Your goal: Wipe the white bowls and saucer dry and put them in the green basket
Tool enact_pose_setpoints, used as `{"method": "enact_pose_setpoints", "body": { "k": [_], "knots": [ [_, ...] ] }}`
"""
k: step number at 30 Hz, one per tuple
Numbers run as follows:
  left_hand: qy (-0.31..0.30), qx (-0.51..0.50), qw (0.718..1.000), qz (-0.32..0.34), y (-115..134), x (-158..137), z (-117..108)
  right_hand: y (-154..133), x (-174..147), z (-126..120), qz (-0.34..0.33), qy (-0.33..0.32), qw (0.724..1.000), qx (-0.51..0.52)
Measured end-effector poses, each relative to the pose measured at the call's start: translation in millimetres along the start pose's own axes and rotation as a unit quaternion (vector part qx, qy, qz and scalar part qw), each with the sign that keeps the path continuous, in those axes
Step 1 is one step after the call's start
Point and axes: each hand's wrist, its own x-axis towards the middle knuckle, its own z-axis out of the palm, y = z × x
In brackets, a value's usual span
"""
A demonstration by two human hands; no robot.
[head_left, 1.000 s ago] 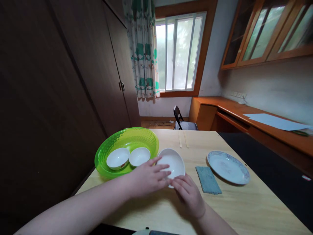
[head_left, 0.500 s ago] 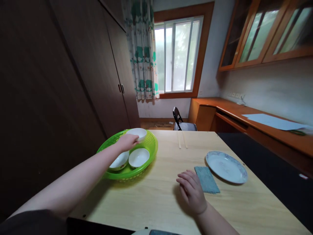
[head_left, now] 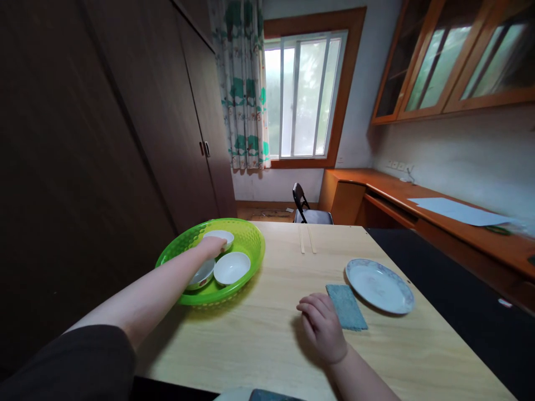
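Observation:
My left hand (head_left: 214, 246) reaches into a green plastic basket (head_left: 257, 250), its fingers closed on the rim of a white bowl (head_left: 223, 236) at the back. Two more white bowls are in the basket: one bowl (head_left: 232, 268) at the front right, and another bowl (head_left: 204, 275) partly hidden by my forearm. Over the table, my right hand (head_left: 322, 326) is loosely curled, with nothing visible in it. Just right of its knuckles lies a folded blue-green cloth (head_left: 346, 307). Beyond the cloth is an oval white plate (head_left: 379, 285) with a patterned rim.
Two chopsticks (head_left: 307, 240) lie near the far edge of the light wooden table (head_left: 267, 328). Behind it stands a black folding chair (head_left: 311, 214). A dark wardrobe (head_left: 125, 139) rises on the left. At the bottom edge, a dark blue item (head_left: 273, 395) is partly cut off.
The back bowl has come down lower inside the basket, with my left hand still on it. My right hand keeps its loosely curled pose beside the cloth. The view has shifted slightly.

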Motion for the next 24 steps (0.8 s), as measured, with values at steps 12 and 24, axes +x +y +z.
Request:
{"method": "enact_pose_setpoints", "body": {
  "k": [12,24],
  "knots": [
    [-0.064,-0.052,0.997,0.006,3.0,-4.9,-1.0,0.4,2.2,2.0,0.018,-0.001,1.0,-0.014],
    [0.249,-0.48,0.762,0.357,147.1,-197.3,-110.3,3.5,-1.4,5.9,0.059,-0.004,0.998,-0.003]
  ]
}}
